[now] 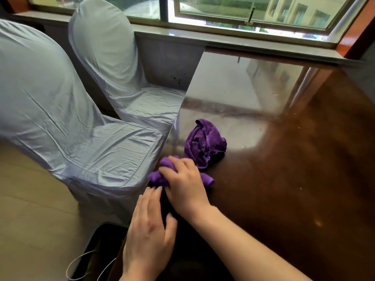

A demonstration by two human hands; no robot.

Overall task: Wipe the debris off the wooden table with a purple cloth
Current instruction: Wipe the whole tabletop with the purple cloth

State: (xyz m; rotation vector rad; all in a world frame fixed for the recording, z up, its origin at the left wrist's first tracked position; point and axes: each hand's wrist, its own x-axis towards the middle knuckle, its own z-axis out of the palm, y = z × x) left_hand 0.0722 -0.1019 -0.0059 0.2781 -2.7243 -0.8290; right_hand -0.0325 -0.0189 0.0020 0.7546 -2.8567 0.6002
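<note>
The dark, glossy wooden table (284, 159) takes up the right half of the room from where I stand, its polished top throwing back the glare of the wide window (223, 9) at the far side. Two chairs in pale grey fabric covers sit to the left of it, the near chair (71, 118) drawn right up to the table's left edge, the far chair (113, 63) beyond it.

The crumpled purple cloth (205, 145) lies on the table near that left edge, bunched rather than spread. The person's right hand (183, 183) presses down on its nearer end, fingers curled together over a wad of the fabric, so only part of the cloth is under control; the larger heap beyond the hand lies loose. The left hand (150, 226) hovers just nearer, at the table's edge, fingers loosely spread and holding nothing, fingertips close to the cloth but, as far as I can tell, not on it.

Small pale specks of debris (300, 188) are scattered well to the right of the cloth, with a few more farther away on the shiny surface.

The risks, as I judge them: with the cloth bunched, a stroke may skip over crumbs or only push them about. A sweep to the left would likely tip debris onto the near chair's seat cover, since it sits against the edge. The loose far heap could drag and unfold, or the cloth slide off the edge. And the glare hides fine specks, so some may be missed.
</note>
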